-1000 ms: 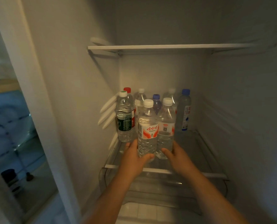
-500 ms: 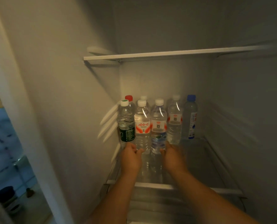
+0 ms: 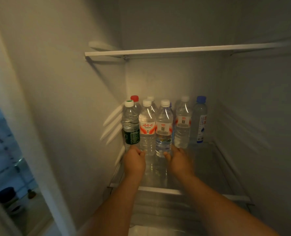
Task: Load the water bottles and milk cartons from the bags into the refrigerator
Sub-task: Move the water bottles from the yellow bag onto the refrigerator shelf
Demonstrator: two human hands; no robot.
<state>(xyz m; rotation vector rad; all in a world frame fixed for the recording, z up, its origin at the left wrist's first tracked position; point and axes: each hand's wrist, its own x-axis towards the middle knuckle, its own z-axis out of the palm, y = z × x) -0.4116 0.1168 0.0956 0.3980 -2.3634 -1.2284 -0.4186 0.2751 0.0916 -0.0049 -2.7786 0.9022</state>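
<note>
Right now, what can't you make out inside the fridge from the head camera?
Head view:
- Red-capped clear plastic bottle: body hidden behind green-labelled clear bottle.
- Left hand, right hand: fingers hidden by their backs, blurred; grip unclear.
- Milk cartons, bags: outside the frame.

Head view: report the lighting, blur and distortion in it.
Head view: dim, warm light on the left wall, greyer right wall; upper shelf slants, walls splay, wide-angle; left hand and right hand slightly smeared; middle bottle label readable; reflections streak the glass shelf.

Eight water bottles [image 3: 147,126], two hands [image 3: 134,161]
</note>
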